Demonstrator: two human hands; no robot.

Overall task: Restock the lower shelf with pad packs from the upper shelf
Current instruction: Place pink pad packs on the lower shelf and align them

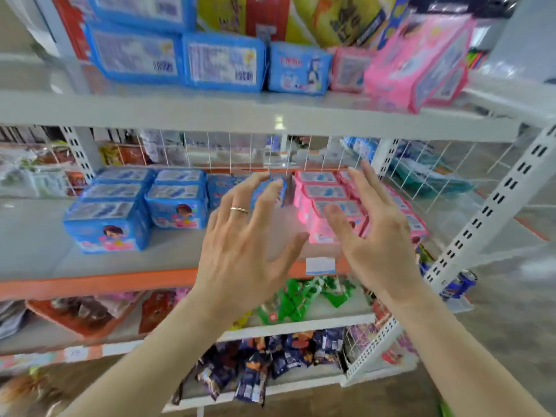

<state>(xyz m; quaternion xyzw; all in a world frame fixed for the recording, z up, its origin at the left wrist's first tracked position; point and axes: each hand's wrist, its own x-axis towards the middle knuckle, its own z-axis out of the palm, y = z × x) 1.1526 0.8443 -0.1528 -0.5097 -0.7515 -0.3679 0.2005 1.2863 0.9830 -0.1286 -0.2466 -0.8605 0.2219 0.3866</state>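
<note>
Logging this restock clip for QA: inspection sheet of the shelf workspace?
surface: lower shelf, grey, orange front edge.
job's things: blue pad packs left, pink pad packs right on it; spare blue packs and spare pink packs on the upper shelf.
clutter: white label on the orange edge.
grips: left hand open, fingertips on a middle blue pack; right hand open, spread over the pink pad packs, contact unclear.
cables: nothing seen.
surroundings: wire grid behind; snack packets on shelves below.

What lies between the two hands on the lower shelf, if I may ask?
In the head view, bare grey shelf between left hand and right hand; further back, a blue pad pack by the left fingertips.
</note>
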